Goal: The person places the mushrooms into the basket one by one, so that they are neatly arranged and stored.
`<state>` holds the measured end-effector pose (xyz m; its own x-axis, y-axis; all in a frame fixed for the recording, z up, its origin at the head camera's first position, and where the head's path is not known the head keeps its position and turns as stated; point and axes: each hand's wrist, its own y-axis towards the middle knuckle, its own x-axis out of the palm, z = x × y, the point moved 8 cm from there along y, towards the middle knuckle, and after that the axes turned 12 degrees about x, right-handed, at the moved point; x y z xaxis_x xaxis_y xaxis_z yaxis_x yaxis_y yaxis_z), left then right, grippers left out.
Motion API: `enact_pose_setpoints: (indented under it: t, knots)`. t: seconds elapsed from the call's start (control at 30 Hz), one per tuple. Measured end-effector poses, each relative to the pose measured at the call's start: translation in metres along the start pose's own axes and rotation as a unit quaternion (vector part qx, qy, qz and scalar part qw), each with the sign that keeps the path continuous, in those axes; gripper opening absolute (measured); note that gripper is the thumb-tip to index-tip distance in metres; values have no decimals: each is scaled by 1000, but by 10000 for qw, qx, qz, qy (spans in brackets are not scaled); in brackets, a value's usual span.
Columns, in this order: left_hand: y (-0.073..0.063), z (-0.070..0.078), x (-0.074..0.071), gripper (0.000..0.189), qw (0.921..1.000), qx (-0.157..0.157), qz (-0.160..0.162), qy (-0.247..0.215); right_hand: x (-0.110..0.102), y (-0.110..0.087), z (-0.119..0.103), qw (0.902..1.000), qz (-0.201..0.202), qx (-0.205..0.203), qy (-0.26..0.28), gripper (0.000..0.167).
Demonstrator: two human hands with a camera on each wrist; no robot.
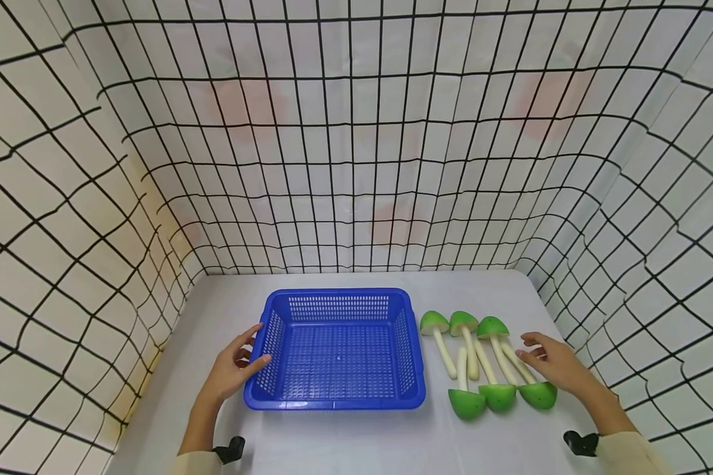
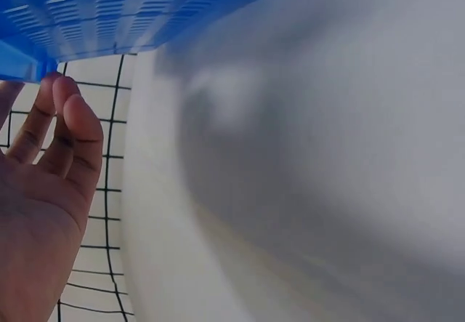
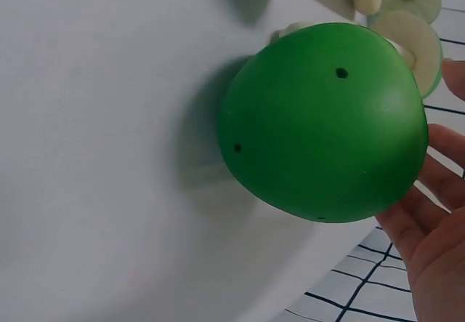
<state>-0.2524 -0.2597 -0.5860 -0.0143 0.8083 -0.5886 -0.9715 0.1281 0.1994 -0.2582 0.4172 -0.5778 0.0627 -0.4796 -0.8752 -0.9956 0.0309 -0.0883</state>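
I lose both sleeves (image 1: pixel 632 455) at the bottom edge of the head view, and the pinkish patches (image 1: pixel 249 99) on its upper wall are too faint for me to identify. In my left wrist view, the basket (image 2: pixel 116 24) is cropped upper left, the left hand (image 2: pixel 43 206) runs off the left edge, and the tabletop (image 2: pixel 349 118) blurs. In the right wrist view, the right edge crops the right hand (image 3: pixel 439 213).

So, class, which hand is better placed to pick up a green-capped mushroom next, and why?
Probably the right hand: it is beside the green-capped mushrooms, whereas the left hand is across the blue basket from them.
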Motion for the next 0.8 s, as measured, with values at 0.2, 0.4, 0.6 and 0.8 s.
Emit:
enact_pose_setpoints:
  t: [0.2, 0.4, 0.6, 0.8]
  knots:
    - [-3, -2, 8, 79, 9978, -76, 179, -639, 8, 1, 1, 9996, -280, 46, -10, 51]
    - [-7, -3, 14, 70, 9905, -213, 187, -1343, 19, 3, 8, 9975, -703, -11, -45, 41]
    - [-9, -9, 19, 64, 9830, -247, 220, -1808, 23, 1, 11, 9962, -870, -40, 51, 36]
    - [-10, -12, 22, 61, 9793, -278, 317, -1981, 21, 1, 14, 9969, -783, 65, 16, 38]
